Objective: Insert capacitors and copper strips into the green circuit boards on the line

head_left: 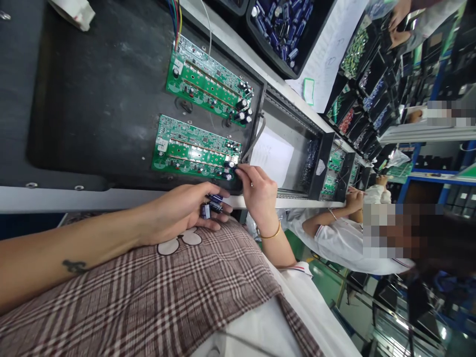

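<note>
My left hand [191, 206] cups capacitors [206, 211] in loosely curled fingers, presumably for easy reach; my right hand [259, 191] nearly closes at the nearer circuit board [197, 152], grip hidden.

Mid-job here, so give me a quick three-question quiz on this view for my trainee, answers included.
1. True or false, about the person's left hand: it holds nothing.
2. At which of the two green rectangular circuit boards is the person's right hand?
A) The one farther from the body
B) The one nearer the body
C) Neither
3. What is heaped inside the black plastic bin beside the white paper sheet?

Key:
1. False; it holds dark-blue cylindrical capacitors.
2. B
3. A heap of blue cylindrical capacitors
</note>
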`<state>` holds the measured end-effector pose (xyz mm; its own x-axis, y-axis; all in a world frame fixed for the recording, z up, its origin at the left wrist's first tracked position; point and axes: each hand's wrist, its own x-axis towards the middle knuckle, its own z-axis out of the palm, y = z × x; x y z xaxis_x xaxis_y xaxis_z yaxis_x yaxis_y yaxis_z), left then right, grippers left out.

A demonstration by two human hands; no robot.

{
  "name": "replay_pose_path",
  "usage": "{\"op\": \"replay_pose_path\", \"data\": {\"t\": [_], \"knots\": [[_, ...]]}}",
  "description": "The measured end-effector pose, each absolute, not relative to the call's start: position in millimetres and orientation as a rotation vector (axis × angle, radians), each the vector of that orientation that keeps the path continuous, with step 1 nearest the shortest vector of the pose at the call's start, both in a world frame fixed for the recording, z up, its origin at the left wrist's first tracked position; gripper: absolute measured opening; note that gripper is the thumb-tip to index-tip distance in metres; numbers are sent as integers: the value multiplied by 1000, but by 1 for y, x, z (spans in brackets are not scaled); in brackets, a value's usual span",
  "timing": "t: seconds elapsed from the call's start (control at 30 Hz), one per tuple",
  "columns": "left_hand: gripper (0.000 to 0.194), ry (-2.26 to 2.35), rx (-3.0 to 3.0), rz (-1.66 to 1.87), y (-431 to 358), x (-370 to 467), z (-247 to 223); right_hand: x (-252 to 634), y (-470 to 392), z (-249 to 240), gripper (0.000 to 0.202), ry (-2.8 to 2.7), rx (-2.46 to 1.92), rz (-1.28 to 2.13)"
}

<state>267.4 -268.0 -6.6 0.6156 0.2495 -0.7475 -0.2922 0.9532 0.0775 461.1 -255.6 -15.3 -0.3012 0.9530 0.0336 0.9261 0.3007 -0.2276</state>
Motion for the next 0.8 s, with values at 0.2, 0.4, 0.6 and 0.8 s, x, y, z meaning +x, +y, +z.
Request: {"op": "replay_pose_path", "data": {"t": [0.2, 0.4, 0.6, 0.8], "knots": [[19, 845, -31, 351, -272, 266, -8, 463, -256, -15, 20, -2433, -1730, 248], [25, 855, -4, 356, -272, 265, -10, 471, -251, -22, 18, -2425, -1632, 355], [33, 920, 72, 346, -278, 265, -3, 461, -265, 0, 24, -2053, -1546, 756], [27, 888, 368, 519, -191, 287, 32, 463, -257, 23, 12, -1598, -1471, 689]]}}
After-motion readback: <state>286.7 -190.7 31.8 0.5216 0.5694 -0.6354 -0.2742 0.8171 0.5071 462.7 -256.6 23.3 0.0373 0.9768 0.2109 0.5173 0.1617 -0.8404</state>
